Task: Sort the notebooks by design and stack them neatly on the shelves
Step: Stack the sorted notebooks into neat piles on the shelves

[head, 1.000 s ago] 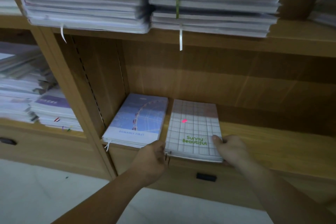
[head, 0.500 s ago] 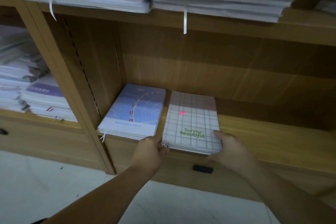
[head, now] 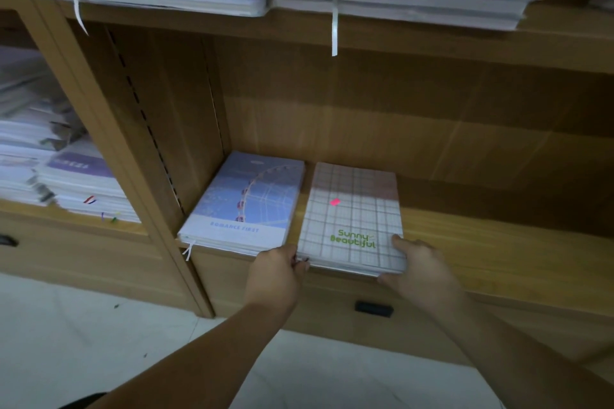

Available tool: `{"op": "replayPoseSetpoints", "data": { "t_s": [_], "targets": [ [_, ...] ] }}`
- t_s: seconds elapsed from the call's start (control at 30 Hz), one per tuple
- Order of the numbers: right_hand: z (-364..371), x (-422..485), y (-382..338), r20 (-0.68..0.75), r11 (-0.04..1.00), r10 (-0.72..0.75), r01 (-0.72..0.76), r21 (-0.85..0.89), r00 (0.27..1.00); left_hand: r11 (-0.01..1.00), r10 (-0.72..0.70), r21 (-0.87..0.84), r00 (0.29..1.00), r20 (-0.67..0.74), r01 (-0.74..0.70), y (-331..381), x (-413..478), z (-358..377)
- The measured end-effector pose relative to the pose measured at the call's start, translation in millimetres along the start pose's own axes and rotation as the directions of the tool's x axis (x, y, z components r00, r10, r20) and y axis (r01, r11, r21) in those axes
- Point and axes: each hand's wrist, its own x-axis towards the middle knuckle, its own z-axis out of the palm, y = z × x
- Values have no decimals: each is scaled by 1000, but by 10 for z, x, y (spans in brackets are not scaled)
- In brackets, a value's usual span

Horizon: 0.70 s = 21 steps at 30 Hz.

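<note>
Little has shifted since the earlier frames: the left hand (head: 275, 271) stays curled round the near-left corner of the checked stack (head: 352, 219), and the right hand (head: 415, 262) stays pinching its near-right corner, thumb flat on the cover and fingers under the front edge. That stack lies flat on the shelf (head: 498, 242), with the blue Ferris-wheel stack (head: 246, 202) just to its left, a narrow gap between them. To square it well, I judge both hands should press its edges inward evenly, keeping it parallel to its blue neighbour without fanning the covers.
</note>
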Motion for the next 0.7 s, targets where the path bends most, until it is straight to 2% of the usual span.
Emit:
{"op": "replayPoseSetpoints", "data": {
  "t_s": [0.23, 0.4, 0.57, 0.7],
  "targets": [
    [47, -49, 7, -9, 1000, 3, -3, 15, 1000, 1000, -7, 27, 1000, -5, 7, -11, 20, 20],
    [34, -24, 46, 4, 999, 8, -8, 54, 1000, 995, -8, -96, 1000, 23, 10, 45, -23, 6],
    [-63, 34, 59, 66, 989, 51, -60, 134, 996, 994, 33, -102, 999, 16, -31, 19, -37, -10],
    [-62, 54, 95, 49, 985, 54, -61, 164, 997, 994, 64, -93, 998, 10, -63, -16, -24, -24]
  ]
}}
